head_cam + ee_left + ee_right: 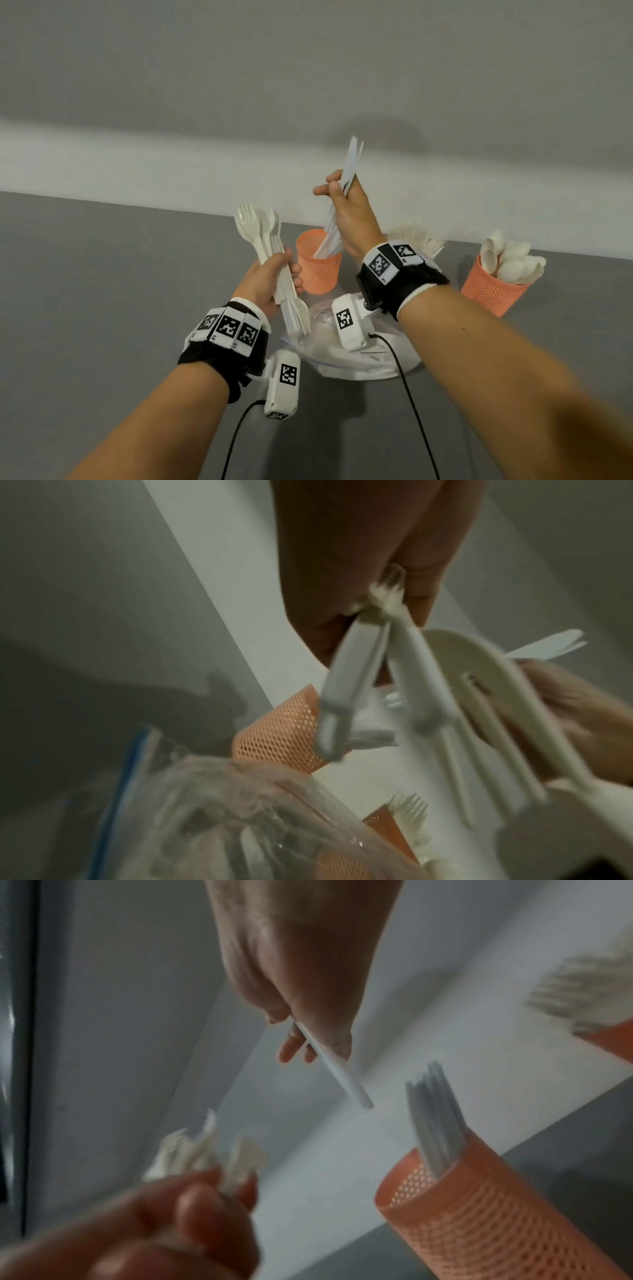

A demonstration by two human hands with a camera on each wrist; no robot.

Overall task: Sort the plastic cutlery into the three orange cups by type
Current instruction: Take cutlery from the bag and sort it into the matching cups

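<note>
My left hand [270, 281] grips a bundle of white forks [260, 226], tines up, left of the near orange mesh cup [317, 274]. My right hand [346, 205] holds a few white knives [352, 161] upright above that cup, their lower ends reaching down to its mouth. The knife cup [479, 1218] has several knives standing in it. A second cup [609, 1042], holding forks [428, 240], is mostly hidden behind my right wrist in the head view. The third cup [489, 291], at the right, is full of spoons [513, 260].
A clear plastic bag [325, 356] with some white cutlery in it lies on the grey table [102, 308] under my wrists. Cables run from both wrist cameras toward me. A white wall ledge [137, 164] runs just behind the cups.
</note>
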